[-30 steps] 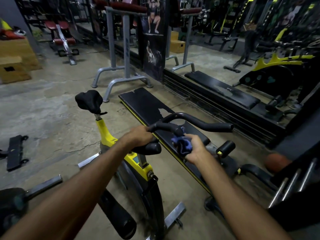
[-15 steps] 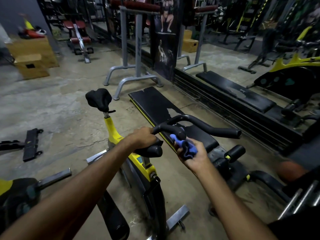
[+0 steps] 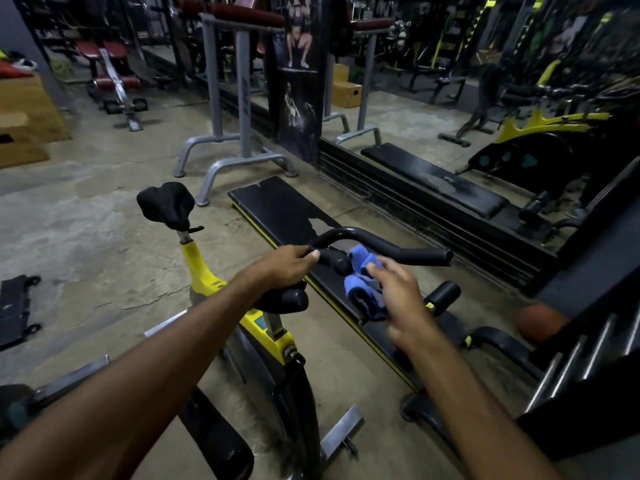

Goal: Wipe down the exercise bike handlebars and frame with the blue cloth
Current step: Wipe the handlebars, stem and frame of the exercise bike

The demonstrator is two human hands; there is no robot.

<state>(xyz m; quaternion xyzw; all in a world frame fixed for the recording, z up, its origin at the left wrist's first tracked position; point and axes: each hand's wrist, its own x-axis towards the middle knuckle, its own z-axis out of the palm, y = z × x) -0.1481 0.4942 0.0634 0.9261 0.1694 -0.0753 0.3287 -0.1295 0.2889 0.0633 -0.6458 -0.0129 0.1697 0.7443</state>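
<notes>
Hanging in a bunch under the right hand [image 3: 398, 296], the blue cloth [image 3: 363, 285] sits near the middle of the black handlebars [image 3: 401, 250]. Its top edge lies against the curved bar, just right of a rounded bar end. The right hand's fingers [image 3: 375, 270] are spread and only slightly bent over the cloth. They are motion-blurred, so whether they pinch the cloth or merely lie on it cannot be told.

The left hand [image 3: 284, 268] grips the nearer grip of the handlebars, fingers curled round it and the thumb laid along the top. Both bare forearms reach in from the lower edge of the view.

Below the bars, the yellow frame [image 3: 204, 275] of the exercise bike [image 3: 277, 337] slopes down to a dark flywheel cover. A black saddle [image 3: 166, 202] stands on its post at the far end.

A long black bench [image 3: 287, 209] with torn padding lies flat on the concrete floor [image 3: 86, 220], just beyond the bike. A grey metal stand [image 3: 225, 161] rises behind it. A mirror [image 3: 433, 109] along the right wall reflects more gym equipment. Wooden boxes [image 3: 24, 112] sit far left, and a brownish ball [image 3: 540, 322] rests low at the right.
</notes>
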